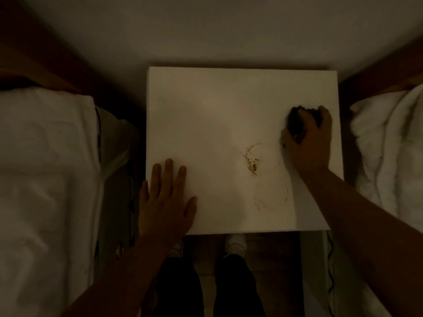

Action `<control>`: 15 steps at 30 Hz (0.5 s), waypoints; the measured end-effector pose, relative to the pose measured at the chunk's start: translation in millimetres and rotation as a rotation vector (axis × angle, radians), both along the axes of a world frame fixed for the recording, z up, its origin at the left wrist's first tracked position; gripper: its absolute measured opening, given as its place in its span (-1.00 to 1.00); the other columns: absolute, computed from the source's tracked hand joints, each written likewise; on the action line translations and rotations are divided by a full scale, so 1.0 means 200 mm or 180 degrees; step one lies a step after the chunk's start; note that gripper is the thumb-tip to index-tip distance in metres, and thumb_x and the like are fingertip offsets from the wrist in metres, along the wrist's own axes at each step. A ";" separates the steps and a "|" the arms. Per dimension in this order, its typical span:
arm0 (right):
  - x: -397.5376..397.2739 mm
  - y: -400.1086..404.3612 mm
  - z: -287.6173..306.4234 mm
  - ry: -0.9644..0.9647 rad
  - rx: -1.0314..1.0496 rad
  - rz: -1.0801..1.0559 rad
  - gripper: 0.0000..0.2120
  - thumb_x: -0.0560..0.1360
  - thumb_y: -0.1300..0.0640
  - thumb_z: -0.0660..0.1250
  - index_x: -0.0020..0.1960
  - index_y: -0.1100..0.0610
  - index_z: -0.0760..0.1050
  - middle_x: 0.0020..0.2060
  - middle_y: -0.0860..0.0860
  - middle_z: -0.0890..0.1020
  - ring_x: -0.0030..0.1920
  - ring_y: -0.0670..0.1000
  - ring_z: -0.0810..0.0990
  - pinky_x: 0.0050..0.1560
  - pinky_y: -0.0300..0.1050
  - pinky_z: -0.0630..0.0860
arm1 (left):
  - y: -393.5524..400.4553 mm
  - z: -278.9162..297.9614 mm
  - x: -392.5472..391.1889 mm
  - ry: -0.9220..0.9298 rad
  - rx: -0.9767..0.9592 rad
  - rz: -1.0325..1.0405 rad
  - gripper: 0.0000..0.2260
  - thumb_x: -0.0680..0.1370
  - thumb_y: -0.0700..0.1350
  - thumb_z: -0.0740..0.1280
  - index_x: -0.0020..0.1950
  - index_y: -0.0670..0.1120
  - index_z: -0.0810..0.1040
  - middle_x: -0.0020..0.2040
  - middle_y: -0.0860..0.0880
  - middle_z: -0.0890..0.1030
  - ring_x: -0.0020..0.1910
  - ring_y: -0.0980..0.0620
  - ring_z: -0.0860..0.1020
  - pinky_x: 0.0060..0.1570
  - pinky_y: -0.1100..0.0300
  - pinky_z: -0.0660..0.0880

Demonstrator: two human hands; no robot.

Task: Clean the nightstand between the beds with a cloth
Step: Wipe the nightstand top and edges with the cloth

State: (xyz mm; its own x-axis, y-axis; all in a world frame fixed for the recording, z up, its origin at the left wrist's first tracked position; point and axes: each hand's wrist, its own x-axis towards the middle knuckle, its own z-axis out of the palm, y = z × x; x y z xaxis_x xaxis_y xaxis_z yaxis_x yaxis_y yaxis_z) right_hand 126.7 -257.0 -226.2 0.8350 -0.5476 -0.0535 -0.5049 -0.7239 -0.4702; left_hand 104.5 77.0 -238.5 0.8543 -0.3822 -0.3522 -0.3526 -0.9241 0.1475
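A white square nightstand (206, 115) stands against the wall between two beds. Brown ring-shaped stains (251, 160) mark its top right of centre, with a fainter ring (272, 199) nearer the front edge. My right hand (309, 140) presses a dark crumpled cloth (295, 120) onto the right part of the top, just beyond the stains. My left hand (166, 200) lies flat, fingers spread, on the front left corner of the nightstand.
White bedding of the left bed (45, 168) and of the right bed (389, 143) flanks the nightstand closely. A pale wall (206, 30) rises behind it. My dark trouser legs and white shoes (235, 242) stand on the floor at the front edge.
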 end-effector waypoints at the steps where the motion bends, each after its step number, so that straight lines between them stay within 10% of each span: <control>1: 0.01 0.06 -0.03 -0.0026 -0.0063 0.0001 -0.45 0.49 0.08 0.40 0.43 0.12 0.34 0.50 0.21 0.15 0.50 0.21 0.12 0.51 0.03 0.07 | 0.00 0.00 0.00 0.0000 0.0009 0.0005 -0.32 0.55 0.25 0.03 0.59 0.01 -0.06 0.60 -0.09 -0.08 0.55 -0.16 -0.14 0.42 -0.25 0.08; 6: 0.21 0.46 -0.08 -0.0362 0.0057 0.0071 -0.46 0.46 0.11 0.39 0.41 0.13 0.37 0.32 0.13 0.41 0.36 0.19 0.37 0.44 -0.05 0.21 | 0.00 -0.01 -0.01 -0.0074 -0.0040 -0.0021 -0.32 0.55 0.24 0.05 0.59 0.01 -0.04 0.60 -0.09 -0.07 0.56 -0.16 -0.12 0.40 -0.26 0.10; 11: 0.36 0.94 0.00 -0.0251 0.0352 0.1692 -0.60 0.46 0.25 0.34 0.30 0.13 0.50 0.36 0.24 0.38 0.36 0.29 0.32 0.35 0.13 0.31 | 0.01 -0.01 0.00 -0.0055 -0.0044 -0.0002 -0.32 0.56 0.27 0.02 0.59 0.02 -0.10 0.60 -0.08 -0.09 0.55 -0.16 -0.12 0.41 -0.27 0.12; 15: 0.38 0.69 0.03 0.0043 0.0413 0.1940 -0.57 0.51 0.24 0.29 0.38 0.13 0.44 0.41 0.24 0.32 0.40 0.26 0.29 0.39 0.03 0.24 | 0.00 0.00 0.00 -0.0059 -0.0093 0.0015 -0.33 0.55 0.26 0.02 0.59 0.03 -0.05 0.60 -0.07 -0.07 0.56 -0.15 -0.12 0.41 -0.28 0.14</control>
State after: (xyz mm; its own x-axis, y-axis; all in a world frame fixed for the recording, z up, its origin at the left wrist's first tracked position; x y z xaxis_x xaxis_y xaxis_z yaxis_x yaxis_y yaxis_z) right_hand 202.6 -119.0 -219.7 0.9942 0.0391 -0.1004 -0.0253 -0.8211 -0.5702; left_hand 104.4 77.5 -238.5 0.8624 -0.3880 -0.3251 -0.3512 -0.9212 0.1678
